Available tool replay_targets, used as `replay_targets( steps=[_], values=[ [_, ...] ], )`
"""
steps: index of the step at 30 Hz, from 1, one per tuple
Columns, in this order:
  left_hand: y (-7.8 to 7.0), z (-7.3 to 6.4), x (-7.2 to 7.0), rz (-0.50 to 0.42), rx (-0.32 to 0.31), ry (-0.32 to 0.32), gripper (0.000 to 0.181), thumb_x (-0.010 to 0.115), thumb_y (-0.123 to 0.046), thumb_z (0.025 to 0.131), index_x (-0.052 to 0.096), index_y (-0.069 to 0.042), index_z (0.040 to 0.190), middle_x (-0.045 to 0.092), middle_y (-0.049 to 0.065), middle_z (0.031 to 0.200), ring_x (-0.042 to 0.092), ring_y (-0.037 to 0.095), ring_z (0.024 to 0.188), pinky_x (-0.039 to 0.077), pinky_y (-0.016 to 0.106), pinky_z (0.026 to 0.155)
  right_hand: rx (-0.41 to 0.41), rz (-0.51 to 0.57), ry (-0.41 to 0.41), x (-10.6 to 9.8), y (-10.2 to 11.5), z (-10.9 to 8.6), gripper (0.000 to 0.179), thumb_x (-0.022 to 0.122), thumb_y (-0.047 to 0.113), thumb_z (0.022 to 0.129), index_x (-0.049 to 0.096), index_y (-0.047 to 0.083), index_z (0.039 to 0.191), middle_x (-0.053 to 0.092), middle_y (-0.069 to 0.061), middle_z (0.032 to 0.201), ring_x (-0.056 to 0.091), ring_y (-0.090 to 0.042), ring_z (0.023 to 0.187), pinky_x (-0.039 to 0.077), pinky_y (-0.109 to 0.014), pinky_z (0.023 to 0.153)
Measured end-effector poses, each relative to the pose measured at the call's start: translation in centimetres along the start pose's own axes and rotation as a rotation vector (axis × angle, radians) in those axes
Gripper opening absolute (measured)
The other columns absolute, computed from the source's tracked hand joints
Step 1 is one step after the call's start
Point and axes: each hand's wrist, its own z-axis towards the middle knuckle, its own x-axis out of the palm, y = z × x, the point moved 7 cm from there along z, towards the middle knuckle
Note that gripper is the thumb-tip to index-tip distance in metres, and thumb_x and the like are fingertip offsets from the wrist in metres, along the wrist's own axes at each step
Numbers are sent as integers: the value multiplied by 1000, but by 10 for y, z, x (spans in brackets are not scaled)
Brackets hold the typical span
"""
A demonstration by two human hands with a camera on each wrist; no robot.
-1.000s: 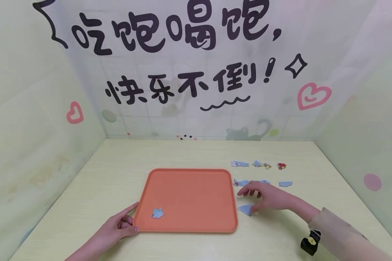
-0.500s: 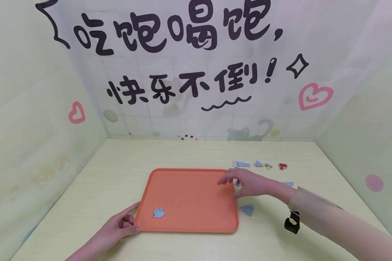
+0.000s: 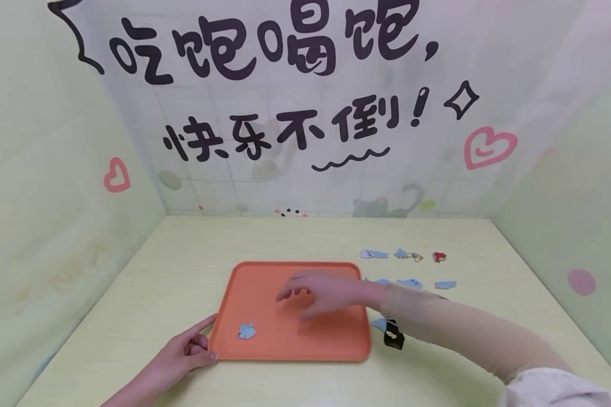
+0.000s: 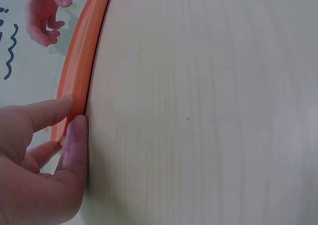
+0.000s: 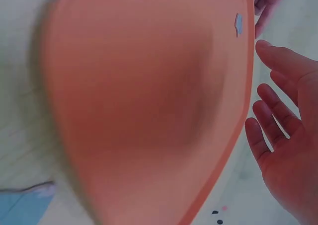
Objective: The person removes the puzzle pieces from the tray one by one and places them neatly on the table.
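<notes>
An orange tray lies on the table, and my left hand holds its near left corner. In the left wrist view the thumb and fingers of the left hand grip the tray's rim. My right hand is over the middle of the tray, fingers spread and loosely bent. Nothing shows between the fingers of the right hand in the right wrist view. A small irregular light-blue puzzle piece lies in the tray's near left part, between the hands.
Several flat puzzle pieces lie right of the tray, among them a blue strip, a red piece and a blue piece. Another blue piece is partly hidden by a black wrist device. Printed cloth walls enclose the table.
My right hand has moved left from beside the blue piece, across the tray's right rim, to over the tray's middle. The left hand and the piece in the tray have stayed put.
</notes>
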Motion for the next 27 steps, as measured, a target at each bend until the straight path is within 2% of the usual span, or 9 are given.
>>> replay_targets(
  steps=[5,10,14,19,23,27],
  values=[
    [1,2,-1,7,2,1,86,75,-18,87,25,-4,156,56,8,103,50,10,79,44,20,66,-83,10,39,11,10,30,50,74,30,89,57,30,136,59,14,134,54,-10,123,45,-26,105],
    [1,2,-1,13,-1,-1,85,74,-18,88,25,-4,156,56,7,103,50,11,79,44,20,65,-152,-37,92,25,18,57,51,72,35,90,56,33,138,55,21,136,49,-1,127,38,-18,110],
    [1,2,-1,14,-3,2,84,73,-19,89,24,-4,156,56,8,104,50,10,78,43,20,65,-171,-81,134,34,26,73,52,71,37,91,55,30,140,55,18,138,46,-1,129,34,-18,112],
    [1,2,-2,10,-11,-1,85,73,-18,89,24,-4,156,56,8,104,50,10,79,43,20,66,-164,-122,159,42,28,86,50,71,36,91,57,28,138,56,15,136,45,-2,128,34,-17,111],
    [1,2,-1,11,-3,9,85,73,-19,89,24,-3,156,56,8,104,50,10,79,43,20,66,-185,-150,176,47,33,92,47,73,34,90,61,26,135,58,11,130,48,-1,120,35,-13,106],
    [2,2,0,-4,10,29,85,72,-20,90,22,-3,157,55,8,104,50,10,78,43,20,66,-170,-139,162,50,33,93,39,74,32,89,67,24,126,60,11,121,50,0,109,37,-10,98]
  ],
)
